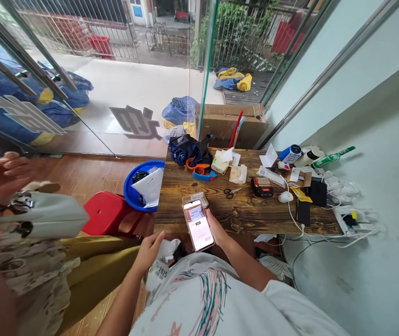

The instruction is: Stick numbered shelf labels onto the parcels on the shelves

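Observation:
My right hand [216,228] is closed round the right side of a smartphone [198,228], whose lit screen faces up at the front edge of the wooden table [174,210]. Just beyond the phone lies a small clear-and-white packet [203,198], partly covered by it. To the left, my left hand [149,249] is held low by the table's front edge, its fingers curled at a crumpled white plastic bag [157,273] printed "2025". Part of that bag shows on either side of the hand; the fingertips are hidden.
Scissors [232,192], an orange-and-blue tape dispenser [201,171], a black-and-red device [261,186] and a white mouse [285,197] lie on the table. Left of it stand a blue bin [127,186] and red stool [103,210]. Another person's hand [3,172] is at far left, near a grey bag [55,217].

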The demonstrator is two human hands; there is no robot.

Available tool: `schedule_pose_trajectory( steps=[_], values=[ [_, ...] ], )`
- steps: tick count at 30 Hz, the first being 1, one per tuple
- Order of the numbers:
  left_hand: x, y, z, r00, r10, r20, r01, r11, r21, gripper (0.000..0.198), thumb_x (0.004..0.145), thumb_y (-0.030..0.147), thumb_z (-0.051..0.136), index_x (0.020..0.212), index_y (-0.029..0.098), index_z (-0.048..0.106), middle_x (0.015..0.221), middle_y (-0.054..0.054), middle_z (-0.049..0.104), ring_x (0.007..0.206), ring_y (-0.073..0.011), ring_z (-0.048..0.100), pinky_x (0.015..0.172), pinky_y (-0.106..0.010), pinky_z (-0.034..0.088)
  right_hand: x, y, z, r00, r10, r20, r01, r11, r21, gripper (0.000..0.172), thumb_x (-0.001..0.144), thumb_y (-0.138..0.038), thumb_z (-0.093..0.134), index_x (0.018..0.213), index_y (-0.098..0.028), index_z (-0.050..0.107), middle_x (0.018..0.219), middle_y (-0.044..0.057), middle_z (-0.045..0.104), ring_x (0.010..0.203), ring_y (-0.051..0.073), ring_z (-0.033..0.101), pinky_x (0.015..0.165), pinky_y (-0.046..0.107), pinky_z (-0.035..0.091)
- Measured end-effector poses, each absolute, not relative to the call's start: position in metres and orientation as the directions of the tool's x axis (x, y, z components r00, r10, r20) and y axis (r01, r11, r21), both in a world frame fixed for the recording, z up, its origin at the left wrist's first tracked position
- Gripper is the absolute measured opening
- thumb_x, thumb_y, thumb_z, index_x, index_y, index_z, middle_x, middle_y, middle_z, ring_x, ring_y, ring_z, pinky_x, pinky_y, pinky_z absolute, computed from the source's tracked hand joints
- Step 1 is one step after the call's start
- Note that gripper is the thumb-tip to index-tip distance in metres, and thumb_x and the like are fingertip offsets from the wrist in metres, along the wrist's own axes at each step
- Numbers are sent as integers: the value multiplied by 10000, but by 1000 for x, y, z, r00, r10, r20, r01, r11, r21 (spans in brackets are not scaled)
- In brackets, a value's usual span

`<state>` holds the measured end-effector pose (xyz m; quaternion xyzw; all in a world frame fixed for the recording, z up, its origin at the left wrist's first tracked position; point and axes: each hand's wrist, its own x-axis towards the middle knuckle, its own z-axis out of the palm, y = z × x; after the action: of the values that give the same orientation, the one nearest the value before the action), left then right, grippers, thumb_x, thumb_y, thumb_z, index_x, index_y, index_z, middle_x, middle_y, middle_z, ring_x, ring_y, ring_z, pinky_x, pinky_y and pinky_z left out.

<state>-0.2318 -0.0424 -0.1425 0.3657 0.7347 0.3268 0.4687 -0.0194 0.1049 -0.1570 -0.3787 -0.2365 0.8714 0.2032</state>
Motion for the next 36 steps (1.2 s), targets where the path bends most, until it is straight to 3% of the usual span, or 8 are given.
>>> schedule_pose_trajectory(
  steps=[3,7,15,22,25,29,32,36],
  values=[
    [-216,1,-120,-187,896,-403,205,437,876,578,905,561,398,953,97,740,888,-92,719,820,-231,608,738,-280,453,-25,89,-156,-647,576,-500,-166,-746,-645,613,841,-692,493,1154,-176,601,1069,108,714,885,233,696,855,418,526],
    [-211,24,-116,-281,870,-405,203,467,861,628,903,572,370,752,60,699,652,-59,631,601,-156,492,550,-237,336,-28,79,-151,-630,640,-441,-159,-662,-733,558,860,-675,480,1141,-205,588,1059,73,707,929,207,671,879,367,501],
    [-215,32,-128,-281,862,-422,226,487,844,626,863,615,439,689,70,692,588,-34,585,563,-128,440,521,-231,285,-28,83,-141,-599,669,-441,-146,-633,-761,513,859,-631,532,1131,-200,586,1093,74,700,952,201,661,894,348,481],
    [-228,7,-134,-285,840,-461,197,522,830,643,874,604,404,785,65,744,685,-105,689,604,-185,571,574,-263,393,-14,83,-201,-693,388,-608,-136,-898,-418,689,863,-741,346,1017,-138,641,863,118,724,735,234,693,764,410,532],
    [-241,-21,-139,-329,823,-463,174,535,827,645,866,617,412,862,72,757,736,-111,711,657,-214,609,640,-294,448,5,94,-235,-397,565,-723,-163,-819,-551,652,865,-726,346,953,-146,628,825,116,716,721,235,696,730,414,544],
    [-257,-55,-147,-428,787,-445,141,544,827,623,852,632,441,901,98,759,908,-118,736,877,-270,643,838,-342,474,31,123,-262,24,737,-675,-58,-673,-737,482,858,-653,419,925,-194,547,806,58,687,744,221,683,736,400,540],
    [-265,-68,-147,-472,750,-464,115,574,811,649,838,656,443,938,92,748,905,-118,734,840,-269,641,785,-346,489,39,141,-266,97,771,-629,88,-636,-767,436,866,-581,423,937,-174,561,833,104,668,785,262,662,722,410,513],
    [-269,-75,-140,-508,726,-463,103,585,804,683,809,687,467,976,85,741,868,-110,733,760,-251,638,676,-319,499,20,141,-264,59,867,-496,319,-487,-813,535,733,-386,649,1201,-144,556,1207,191,564,1127,326,538,916,430,434]
  ],
)
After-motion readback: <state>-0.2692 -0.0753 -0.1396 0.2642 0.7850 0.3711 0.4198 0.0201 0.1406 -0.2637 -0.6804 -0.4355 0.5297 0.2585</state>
